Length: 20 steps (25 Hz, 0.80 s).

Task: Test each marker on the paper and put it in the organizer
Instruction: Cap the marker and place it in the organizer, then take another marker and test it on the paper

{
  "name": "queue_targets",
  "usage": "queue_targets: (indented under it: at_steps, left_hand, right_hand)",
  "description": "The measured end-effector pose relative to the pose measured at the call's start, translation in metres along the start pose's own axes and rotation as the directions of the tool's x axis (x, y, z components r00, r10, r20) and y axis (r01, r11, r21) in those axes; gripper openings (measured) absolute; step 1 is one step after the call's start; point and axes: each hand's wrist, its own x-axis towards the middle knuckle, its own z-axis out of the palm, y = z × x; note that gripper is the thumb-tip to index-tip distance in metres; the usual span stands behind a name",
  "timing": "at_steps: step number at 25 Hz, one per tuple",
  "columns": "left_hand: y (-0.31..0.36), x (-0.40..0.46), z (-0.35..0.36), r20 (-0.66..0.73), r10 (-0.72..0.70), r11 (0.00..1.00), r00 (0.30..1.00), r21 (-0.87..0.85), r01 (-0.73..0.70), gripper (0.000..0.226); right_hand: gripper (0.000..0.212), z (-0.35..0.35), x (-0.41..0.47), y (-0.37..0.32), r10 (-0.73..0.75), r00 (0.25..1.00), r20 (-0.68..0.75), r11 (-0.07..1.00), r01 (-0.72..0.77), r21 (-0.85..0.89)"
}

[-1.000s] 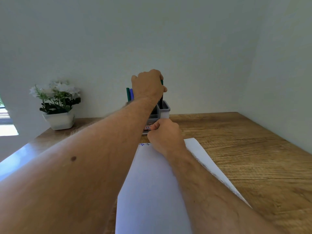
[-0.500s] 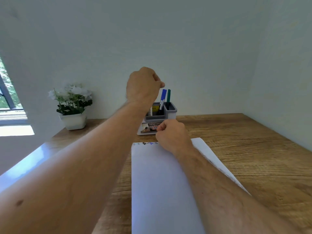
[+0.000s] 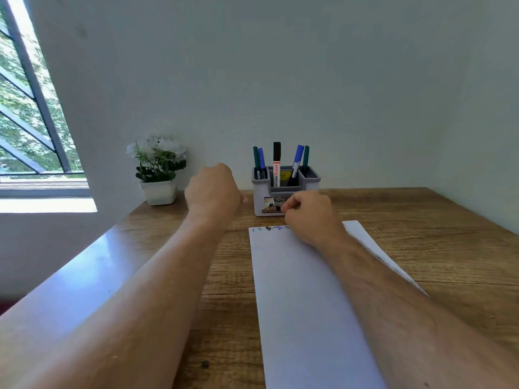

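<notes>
A grey organizer [image 3: 285,189] stands at the back of the wooden desk, against the wall. Several markers stand upright in it: green and blue ones at the left [image 3: 259,161], a black-capped white marker [image 3: 276,164] in the middle, a blue one [image 3: 297,161] and a green one [image 3: 305,157] at the right. A white paper [image 3: 297,290] lies in front of it, with small ink marks [image 3: 271,228] along its far edge. My left hand [image 3: 212,192] hovers as a closed fist left of the organizer, holding nothing visible. My right hand [image 3: 310,213] rests curled on the paper's far edge.
A white pot with white flowers [image 3: 158,171] stands at the back left of the desk [image 3: 435,248]. A window [image 3: 28,122] is at the far left. The wall corner closes the desk on the right.
My left hand let go of a marker at the organizer and drew back down to the left. The view turned left. My right hand stayed on the paper.
</notes>
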Motion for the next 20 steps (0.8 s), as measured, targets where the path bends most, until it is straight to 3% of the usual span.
queue_targets:
  at_steps: [9, 20]
  left_hand:
    - [-0.022, 0.005, 0.026, -0.021, 0.001, 0.973, 1.0, 0.23, 0.003, 0.032]
    - [-0.024, 0.005, 0.03, 0.068, -0.055, 0.98, 0.996, 0.193, 0.041, 0.032]
  right_hand:
    - [0.021, 0.006, 0.008, 0.003, -0.078, 0.997, 0.003, 0.996, 0.078, -0.045]
    - [0.019, 0.002, 0.006, 0.002, -0.081, 0.997, 0.013, 0.995, 0.081, -0.053]
